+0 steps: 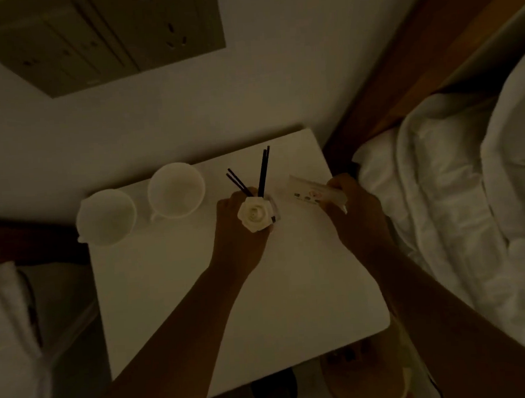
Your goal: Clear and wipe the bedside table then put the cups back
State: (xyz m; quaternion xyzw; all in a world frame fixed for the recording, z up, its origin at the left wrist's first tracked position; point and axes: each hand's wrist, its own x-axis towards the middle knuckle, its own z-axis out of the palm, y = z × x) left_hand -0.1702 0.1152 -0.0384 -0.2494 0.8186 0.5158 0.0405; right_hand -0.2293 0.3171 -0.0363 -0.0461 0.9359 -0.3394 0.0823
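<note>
The room is dim. A white bedside table [175, 296] fills the middle of the view. Two white cups stand at its far left: one cup [106, 217] at the corner, the other cup [176, 190] just right of it. My left hand [238, 231] grips a small reed diffuser [256, 214] topped with a white rose, its dark sticks pointing up. My right hand [352, 207] holds a white tube [314, 192] near the table's far right edge.
A bed with a rumpled white duvet [459, 217] and a wooden headboard [416, 66] lies to the right. White bedding [6, 306] sits at the left. A wall panel with sockets [97, 33] is above. A slippered foot [357, 368] shows below the table.
</note>
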